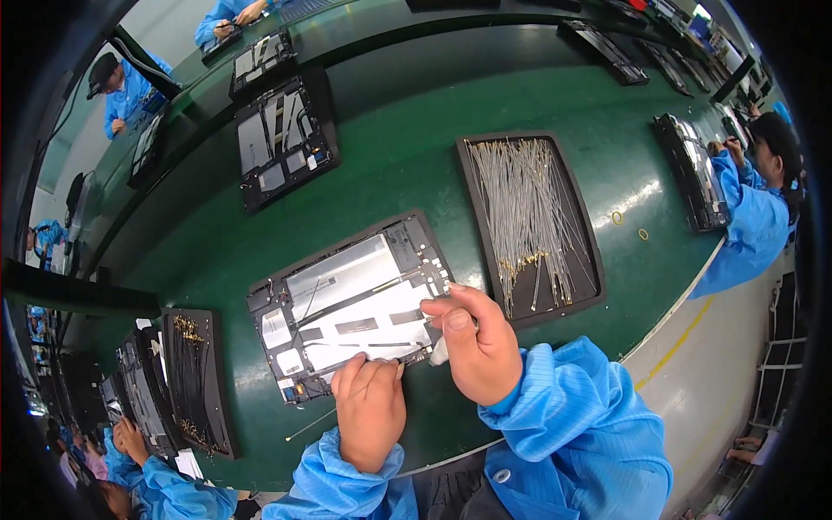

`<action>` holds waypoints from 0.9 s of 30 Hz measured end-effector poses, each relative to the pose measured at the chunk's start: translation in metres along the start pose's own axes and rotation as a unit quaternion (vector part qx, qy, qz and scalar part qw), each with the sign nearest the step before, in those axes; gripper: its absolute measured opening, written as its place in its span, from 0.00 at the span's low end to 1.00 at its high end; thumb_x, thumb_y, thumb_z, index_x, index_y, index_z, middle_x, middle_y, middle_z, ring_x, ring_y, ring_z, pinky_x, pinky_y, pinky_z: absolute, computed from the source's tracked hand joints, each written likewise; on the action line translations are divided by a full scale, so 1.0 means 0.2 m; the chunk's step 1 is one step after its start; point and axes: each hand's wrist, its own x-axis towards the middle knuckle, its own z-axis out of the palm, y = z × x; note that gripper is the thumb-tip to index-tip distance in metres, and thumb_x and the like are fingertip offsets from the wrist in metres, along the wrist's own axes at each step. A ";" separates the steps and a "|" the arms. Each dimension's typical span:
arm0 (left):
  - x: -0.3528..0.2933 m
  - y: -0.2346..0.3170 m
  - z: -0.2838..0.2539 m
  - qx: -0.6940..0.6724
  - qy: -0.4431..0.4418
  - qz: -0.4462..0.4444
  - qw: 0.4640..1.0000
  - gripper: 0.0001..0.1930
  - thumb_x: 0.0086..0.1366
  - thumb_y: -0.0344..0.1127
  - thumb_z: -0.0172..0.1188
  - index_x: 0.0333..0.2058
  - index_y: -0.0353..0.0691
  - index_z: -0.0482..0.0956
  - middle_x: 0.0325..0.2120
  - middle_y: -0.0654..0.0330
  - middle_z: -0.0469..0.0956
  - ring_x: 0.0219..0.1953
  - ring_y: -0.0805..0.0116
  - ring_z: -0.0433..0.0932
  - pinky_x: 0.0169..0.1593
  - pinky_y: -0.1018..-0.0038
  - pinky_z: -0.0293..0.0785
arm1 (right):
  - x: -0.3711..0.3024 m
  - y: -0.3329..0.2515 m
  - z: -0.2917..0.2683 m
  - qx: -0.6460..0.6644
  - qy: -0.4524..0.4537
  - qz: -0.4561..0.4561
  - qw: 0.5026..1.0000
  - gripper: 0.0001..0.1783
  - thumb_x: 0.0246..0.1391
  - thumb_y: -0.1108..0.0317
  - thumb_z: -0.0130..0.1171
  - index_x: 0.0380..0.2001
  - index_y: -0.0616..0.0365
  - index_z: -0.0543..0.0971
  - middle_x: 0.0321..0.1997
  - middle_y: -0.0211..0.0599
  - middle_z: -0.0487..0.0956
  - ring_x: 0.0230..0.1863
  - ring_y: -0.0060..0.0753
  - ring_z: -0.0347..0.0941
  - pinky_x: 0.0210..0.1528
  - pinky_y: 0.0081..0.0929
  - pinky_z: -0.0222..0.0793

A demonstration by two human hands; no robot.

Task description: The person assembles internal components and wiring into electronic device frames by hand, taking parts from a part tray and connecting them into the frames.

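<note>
An opened tablet (351, 316) lies at a tilt before me, its silver battery panels and dark circuit boards bare. My left hand (371, 412) rests at its near edge, fingers bent and pressed together on a thin grey antenna cable (310, 425). That cable's tail sticks out to the left over the table, and a small tip shows by the fingers. Over the tablet's right edge, my right hand (481, 347) has thumb and fingers curled close together; whatever lies between them is too small to tell. Something white (439, 351) shows beneath it, partly hidden.
A black tray (594, 251) of grey cables lies right of the tablet; a tray (224, 407) of black cables lies left. Two yellow rubber bands (617, 218) sit farther right. Another opened tablet (282, 139) is behind. Co-workers in blue sit around the green table (390, 186).
</note>
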 end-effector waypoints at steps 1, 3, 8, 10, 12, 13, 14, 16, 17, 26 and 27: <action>0.01 0.00 0.00 0.000 0.000 0.000 1.000 0.09 0.44 0.26 0.56 0.27 0.39 0.71 0.26 0.60 0.72 0.37 0.56 0.67 0.42 0.64 0.59 | 0.01 0.02 0.00 0.000 0.000 0.000 1.000 0.18 0.52 0.63 0.43 0.42 0.66 0.63 0.35 0.45 0.73 0.38 0.32 0.70 0.40 0.24 0.64; 0.02 0.01 0.00 0.014 0.000 0.019 1.000 0.09 0.44 0.26 0.56 0.27 0.38 0.71 0.26 0.60 0.72 0.36 0.57 0.68 0.41 0.65 0.59 | 0.01 0.06 0.00 -0.046 -0.023 -0.081 0.995 0.16 0.54 0.64 0.40 0.43 0.61 0.60 0.35 0.43 0.73 0.29 0.24 0.67 0.33 0.22 0.64; 0.04 0.03 0.01 0.018 -0.008 0.018 1.000 0.09 0.44 0.26 0.56 0.28 0.38 0.71 0.26 0.59 0.72 0.36 0.56 0.68 0.41 0.64 0.59 | 0.04 0.08 -0.02 -0.078 -0.050 -0.120 0.988 0.14 0.54 0.65 0.40 0.41 0.60 0.60 0.33 0.43 0.73 0.28 0.26 0.68 0.32 0.22 0.65; 0.06 0.05 0.01 0.019 -0.010 0.019 1.000 0.09 0.44 0.26 0.56 0.28 0.38 0.71 0.26 0.59 0.72 0.36 0.57 0.68 0.41 0.64 0.59 | 0.05 0.09 -0.04 -0.085 -0.055 -0.127 0.987 0.13 0.54 0.65 0.40 0.41 0.60 0.60 0.33 0.44 0.73 0.28 0.26 0.68 0.32 0.22 0.65; 0.08 0.07 0.01 -0.004 -0.007 0.013 1.000 0.07 0.44 0.23 0.52 0.26 0.36 0.70 0.26 0.54 0.71 0.35 0.50 0.67 0.41 0.63 0.61 | 0.06 0.10 -0.05 -0.093 -0.059 -0.139 0.984 0.13 0.54 0.65 0.40 0.40 0.60 0.60 0.32 0.44 0.74 0.26 0.27 0.68 0.31 0.23 0.65; 0.08 0.08 0.02 -0.003 -0.008 0.013 1.000 0.07 0.44 0.23 0.52 0.26 0.36 0.70 0.26 0.54 0.71 0.35 0.50 0.67 0.41 0.63 0.61 | 0.06 0.10 -0.05 -0.093 -0.058 -0.138 0.984 0.13 0.54 0.65 0.40 0.40 0.60 0.60 0.32 0.44 0.74 0.26 0.27 0.68 0.31 0.23 0.65; 0.08 0.09 0.02 -0.006 -0.005 0.012 1.000 0.07 0.44 0.23 0.52 0.26 0.35 0.70 0.26 0.54 0.71 0.35 0.50 0.67 0.41 0.63 0.61 | 0.06 0.11 -0.06 -0.093 -0.060 -0.142 0.984 0.13 0.53 0.65 0.40 0.40 0.60 0.60 0.32 0.43 0.74 0.27 0.27 0.69 0.31 0.23 0.66; 0.09 0.10 0.02 -0.008 -0.002 0.009 1.000 0.07 0.44 0.23 0.52 0.26 0.35 0.70 0.26 0.54 0.71 0.35 0.50 0.67 0.41 0.63 0.61 | 0.06 0.10 -0.08 -0.093 -0.063 -0.146 0.983 0.13 0.53 0.65 0.40 0.40 0.61 0.60 0.31 0.43 0.74 0.27 0.28 0.69 0.31 0.23 0.66; 0.08 0.09 0.03 0.002 -0.009 0.010 1.000 0.08 0.44 0.25 0.54 0.27 0.37 0.70 0.26 0.56 0.71 0.35 0.53 0.68 0.41 0.64 0.60 | 0.06 0.10 -0.09 -0.091 -0.075 -0.138 0.983 0.13 0.53 0.64 0.41 0.38 0.61 0.61 0.31 0.43 0.74 0.27 0.28 0.70 0.31 0.23 0.66; 0.03 0.02 -0.01 -0.005 -0.030 -0.007 1.000 0.08 0.43 0.26 0.54 0.27 0.37 0.72 0.25 0.57 0.72 0.37 0.55 0.68 0.41 0.64 0.60 | 0.08 -0.03 0.03 -0.266 -0.181 -0.248 0.914 0.07 0.41 0.67 0.54 0.23 0.60 0.71 0.22 0.36 0.73 0.23 0.37 0.69 0.25 0.26 0.65; 0.03 0.02 -0.02 -0.011 -0.017 -0.008 1.000 0.08 0.43 0.26 0.54 0.26 0.37 0.72 0.25 0.56 0.72 0.37 0.55 0.68 0.41 0.64 0.60 | 0.09 -0.05 0.04 -0.272 -0.203 -0.272 0.900 0.07 0.39 0.67 0.55 0.22 0.59 0.72 0.21 0.35 0.72 0.22 0.38 0.69 0.25 0.27 0.64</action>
